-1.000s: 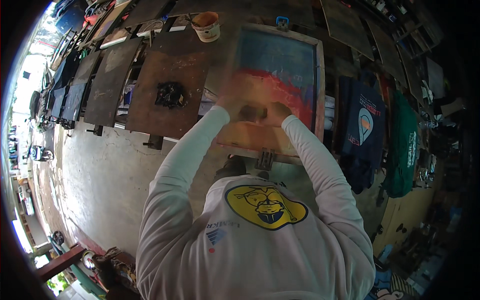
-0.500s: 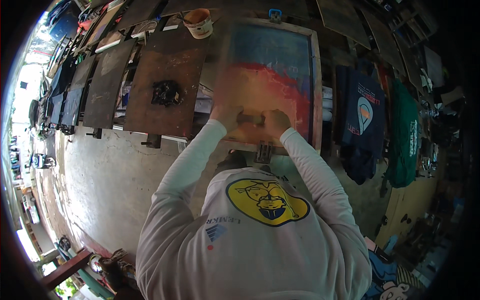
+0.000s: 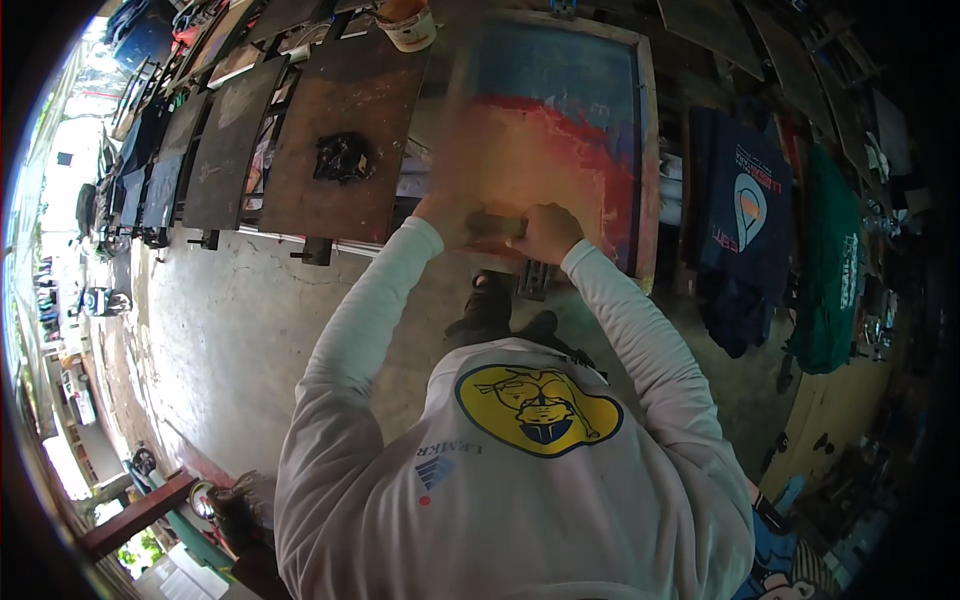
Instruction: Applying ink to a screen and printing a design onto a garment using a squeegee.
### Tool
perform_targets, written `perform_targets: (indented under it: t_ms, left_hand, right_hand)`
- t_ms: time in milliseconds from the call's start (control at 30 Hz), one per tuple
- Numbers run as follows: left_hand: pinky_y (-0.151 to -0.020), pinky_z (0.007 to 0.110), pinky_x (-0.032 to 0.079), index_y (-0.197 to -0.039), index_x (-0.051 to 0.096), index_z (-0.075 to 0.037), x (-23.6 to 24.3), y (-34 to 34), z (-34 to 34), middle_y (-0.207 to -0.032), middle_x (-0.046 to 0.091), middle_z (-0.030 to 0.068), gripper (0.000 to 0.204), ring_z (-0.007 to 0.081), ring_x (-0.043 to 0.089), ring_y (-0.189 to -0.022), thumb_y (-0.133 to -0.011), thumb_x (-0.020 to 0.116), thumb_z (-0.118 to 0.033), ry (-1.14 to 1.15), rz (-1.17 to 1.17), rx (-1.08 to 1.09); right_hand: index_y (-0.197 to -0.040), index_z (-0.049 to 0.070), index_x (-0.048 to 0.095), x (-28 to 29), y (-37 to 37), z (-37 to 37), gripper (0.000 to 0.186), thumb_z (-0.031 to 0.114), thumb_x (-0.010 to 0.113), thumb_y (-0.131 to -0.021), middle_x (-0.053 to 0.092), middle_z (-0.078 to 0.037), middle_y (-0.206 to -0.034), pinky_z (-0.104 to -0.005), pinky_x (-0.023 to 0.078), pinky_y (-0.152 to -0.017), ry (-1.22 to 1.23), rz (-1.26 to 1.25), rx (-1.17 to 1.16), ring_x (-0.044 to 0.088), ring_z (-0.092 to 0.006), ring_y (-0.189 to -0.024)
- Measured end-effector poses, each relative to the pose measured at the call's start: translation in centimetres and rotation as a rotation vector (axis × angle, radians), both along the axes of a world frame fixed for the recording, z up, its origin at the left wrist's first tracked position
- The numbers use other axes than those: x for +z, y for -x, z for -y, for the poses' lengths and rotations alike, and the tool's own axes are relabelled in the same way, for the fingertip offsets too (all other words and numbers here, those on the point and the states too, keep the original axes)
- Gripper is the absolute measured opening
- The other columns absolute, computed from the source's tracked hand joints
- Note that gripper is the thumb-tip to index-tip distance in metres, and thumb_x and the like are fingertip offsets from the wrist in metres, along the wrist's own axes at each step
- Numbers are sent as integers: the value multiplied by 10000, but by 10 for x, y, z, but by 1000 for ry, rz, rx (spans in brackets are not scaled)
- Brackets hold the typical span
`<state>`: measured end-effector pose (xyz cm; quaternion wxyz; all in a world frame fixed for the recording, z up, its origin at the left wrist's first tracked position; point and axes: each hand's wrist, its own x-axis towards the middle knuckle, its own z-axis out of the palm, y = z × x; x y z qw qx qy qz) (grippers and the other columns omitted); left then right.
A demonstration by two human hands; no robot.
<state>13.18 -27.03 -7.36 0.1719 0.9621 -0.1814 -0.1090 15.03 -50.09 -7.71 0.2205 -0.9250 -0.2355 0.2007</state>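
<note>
Both of my hands grip a squeegee (image 3: 495,226) on a wooden-framed printing screen (image 3: 550,70) coated with red and orange ink over blue-grey mesh. My left hand (image 3: 449,218) is closed round its left end, partly blurred. My right hand (image 3: 546,228) is closed round its right end, near the frame's lower edge. A clamp (image 3: 532,280) shows at that edge, just below my hands.
Left of the screen are brown boards (image 3: 335,90) with a crumpled black lump (image 3: 342,157) on one and a stained bucket (image 3: 405,30) behind. Navy printed cloth (image 3: 740,200) and green cloth (image 3: 822,260) hang at the right. Concrete floor (image 3: 230,350) lies below.
My hands and the squeegee have moved down the screen toward its near edge, still gripping. The whole scene sits somewhat higher in the picture than a second ago.
</note>
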Motion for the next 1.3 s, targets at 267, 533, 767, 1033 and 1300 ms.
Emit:
perform_targets:
  t_ms: [267,533,767,1033,1300]
  left_hand:
    - [-831,489,526,-992,726,-144,16,-6,5,-967,718,141,374,364,681,-952,-709,791,-380,-77,83,-101]
    - [-827,478,541,-1030,734,-166,4,-46,1,-972,717,162,342,367,683,-960,-739,757,-345,-28,67,-75]
    - [-847,477,542,-1048,730,-144,-3,-14,-9,-979,713,178,419,380,681,-964,-698,774,-370,6,-33,-128]
    - [-834,472,545,-1028,737,-135,-43,-83,-9,-971,714,180,442,392,681,-948,-667,788,-385,-37,-52,-148]
    - [-833,468,546,-1015,736,-182,-11,-71,7,-972,722,144,375,358,691,-929,-706,784,-388,-98,-4,-49]
  right_hand:
    - [-992,83,748,-8,-13,-4,415,385,800,-712,735,-167,-931,-437,561,-832,12,17,7,709,-342,-894]
    - [-871,62,759,-5,-36,-2,431,448,795,-684,727,-189,-866,-457,564,-800,-5,60,-88,711,-364,-824]
    - [-936,39,746,6,-13,-12,435,385,800,-678,727,-200,-932,-432,558,-846,74,-69,-19,708,-351,-895]
    - [-938,35,757,0,-49,-3,492,431,831,-655,726,-214,-923,-437,552,-828,1,-32,-78,711,-365,-874]
    - [-890,73,758,-10,-43,4,422,454,788,-711,727,-186,-870,-452,552,-797,3,118,-167,708,-368,-834]
